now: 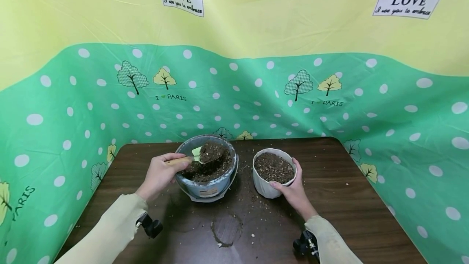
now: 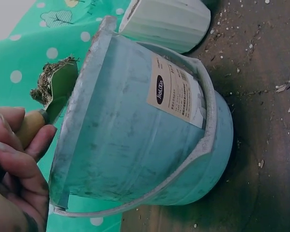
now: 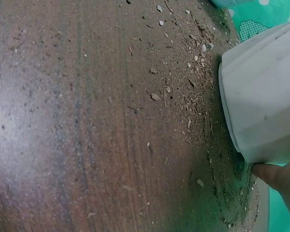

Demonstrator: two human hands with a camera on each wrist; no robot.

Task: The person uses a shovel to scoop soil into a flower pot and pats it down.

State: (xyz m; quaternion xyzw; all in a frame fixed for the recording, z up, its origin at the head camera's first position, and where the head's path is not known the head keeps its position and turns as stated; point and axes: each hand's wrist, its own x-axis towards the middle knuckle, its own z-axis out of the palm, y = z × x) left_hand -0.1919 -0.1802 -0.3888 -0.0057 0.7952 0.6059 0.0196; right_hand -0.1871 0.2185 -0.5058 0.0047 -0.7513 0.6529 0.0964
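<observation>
I see the left hand [image 1: 161, 176] gripping the trowel [image 1: 197, 155] by its handle, the heaped blade above the bucket [image 1: 220, 184], which I judge lets stray soil [image 1: 212, 152] drop back in. The bucket's label [image 2: 176, 92] reads, I think, "JiaLiXin". Just right of it stands the soil-filled pot [image 1: 265, 188]; the right hand [image 1: 294, 192] grasps its side, probably steadying it. Behind, I read "LOVE" and "PARIS" on the cloth [image 1: 249, 93].
</observation>
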